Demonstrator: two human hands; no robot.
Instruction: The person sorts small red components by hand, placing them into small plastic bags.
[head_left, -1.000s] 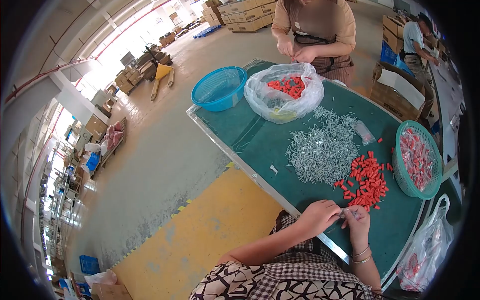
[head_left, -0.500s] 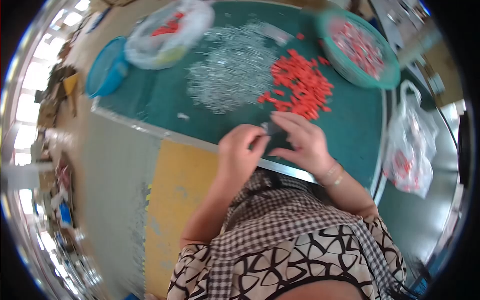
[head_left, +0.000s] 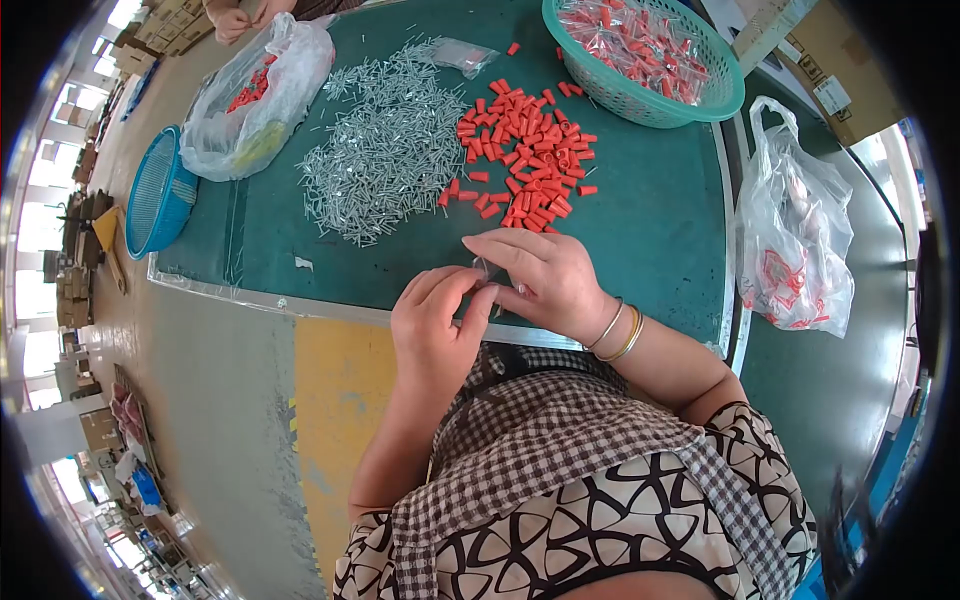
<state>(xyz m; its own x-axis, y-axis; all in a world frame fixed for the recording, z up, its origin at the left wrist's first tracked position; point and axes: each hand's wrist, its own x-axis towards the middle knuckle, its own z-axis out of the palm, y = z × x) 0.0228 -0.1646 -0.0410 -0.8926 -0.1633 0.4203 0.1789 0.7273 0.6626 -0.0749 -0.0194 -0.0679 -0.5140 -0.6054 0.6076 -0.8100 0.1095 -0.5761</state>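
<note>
At the near table edge, my left hand (head_left: 435,318) pinches a small clear plastic bag (head_left: 486,268) between thumb and fingertips. My right hand (head_left: 555,280) is curved around the bag's other side, fingers above and thumb below, and hides part of it; its contents cannot be made out. Just beyond my hands lies a heap of red tapered plastic caps (head_left: 535,150). Left of the caps spreads a big pile of silvery screws (head_left: 385,145). Another flat clear bag (head_left: 465,57) lies at the pile's far edge.
A green basket (head_left: 650,100) of filled bags stands at far right. A white plastic bag (head_left: 265,110) with red pieces and a blue basket (head_left: 160,200) sit left. A carrier bag (head_left: 795,230) is at right. Another person's hands (head_left: 245,18) show at top left.
The view has shifted, so the table's contents appear farther left. My hands have come closer together, with my right fingers and thumb now at the small bag.
</note>
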